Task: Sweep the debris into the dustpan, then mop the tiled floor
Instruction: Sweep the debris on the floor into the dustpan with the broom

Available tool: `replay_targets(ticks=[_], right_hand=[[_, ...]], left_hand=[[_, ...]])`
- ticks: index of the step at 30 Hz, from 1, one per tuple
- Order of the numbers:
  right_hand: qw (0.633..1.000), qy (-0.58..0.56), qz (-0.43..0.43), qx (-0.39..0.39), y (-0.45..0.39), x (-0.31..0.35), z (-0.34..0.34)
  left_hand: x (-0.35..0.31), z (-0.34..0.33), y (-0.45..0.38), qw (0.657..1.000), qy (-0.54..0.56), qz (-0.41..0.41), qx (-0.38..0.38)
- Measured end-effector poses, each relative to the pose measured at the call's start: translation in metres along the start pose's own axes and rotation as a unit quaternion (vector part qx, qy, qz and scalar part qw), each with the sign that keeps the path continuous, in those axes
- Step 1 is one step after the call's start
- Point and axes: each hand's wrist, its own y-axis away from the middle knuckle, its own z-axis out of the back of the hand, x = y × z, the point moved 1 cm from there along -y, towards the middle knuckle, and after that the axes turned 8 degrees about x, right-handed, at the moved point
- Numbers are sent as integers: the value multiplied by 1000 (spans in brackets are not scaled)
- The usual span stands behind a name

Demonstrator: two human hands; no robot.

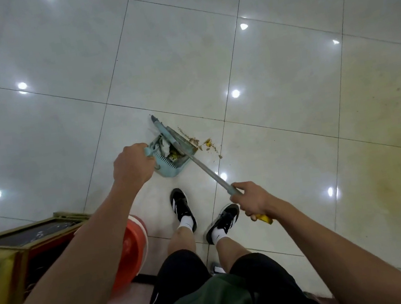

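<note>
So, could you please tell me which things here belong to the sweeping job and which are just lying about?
Part of the job:
- dustpan, gripped by the left hand
- broom, gripped by the right hand
- debris beside the dustpan
- tiled floor

Just lying about:
- orange bucket
- gold-framed box

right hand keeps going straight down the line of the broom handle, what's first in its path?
Probably the dustpan: the right hand grips the broom handle, which runs up-left to it. Depth unclear.
</note>
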Motion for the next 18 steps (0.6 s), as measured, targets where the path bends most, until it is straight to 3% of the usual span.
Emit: replay_targets(ticks=[9, 18], right_hand=[[997, -69, 39, 2, 26, -5, 31], [979, -199, 42, 6, -2, 12, 24]], left_hand=[[13, 1, 38, 999, -12, 29, -23], [27, 4, 58, 997, -39, 59, -29]])
